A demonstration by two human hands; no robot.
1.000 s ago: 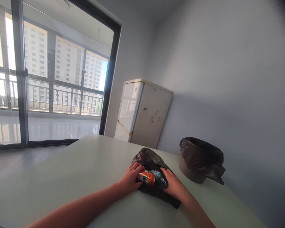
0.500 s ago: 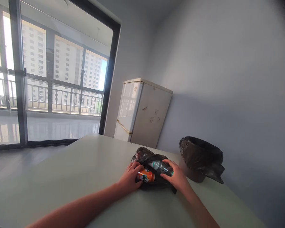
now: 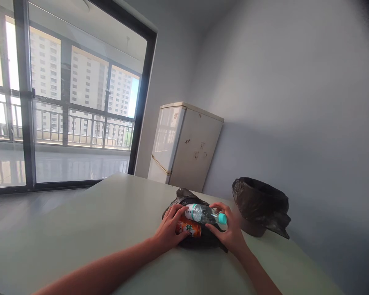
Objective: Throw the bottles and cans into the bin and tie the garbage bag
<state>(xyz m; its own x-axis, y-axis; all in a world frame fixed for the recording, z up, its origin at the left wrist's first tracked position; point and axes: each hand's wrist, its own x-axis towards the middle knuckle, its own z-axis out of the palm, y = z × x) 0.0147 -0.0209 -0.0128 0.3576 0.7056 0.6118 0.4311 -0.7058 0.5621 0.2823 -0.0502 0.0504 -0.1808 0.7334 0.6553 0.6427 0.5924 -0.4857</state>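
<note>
On the table lies a black plastic bag (image 3: 199, 242) with an orange drink can (image 3: 194, 230) on it. Above the can is a clear plastic bottle (image 3: 203, 214) with a turquoise cap, lying on its side and pointing right. My left hand (image 3: 171, 228) wraps the left end of the can, its thumb on the front; its fingertips touch the bottle's base. My right hand (image 3: 232, 230) grips the bottle near its neck, fingers on the far side and thumb on the near side. What else the bag contains is hidden.
A bin (image 3: 258, 205) lined with a black bag stands on the table to the right of my right hand. The pale table (image 3: 117, 217) extends left. Behind it are a white fridge (image 3: 197, 147) and a glass sliding door (image 3: 86, 123).
The bottle has come up out of the bag's folds, so its label and turquoise cap show. The bag's opening has shifted back and left. Both hands stay nearly in place.
</note>
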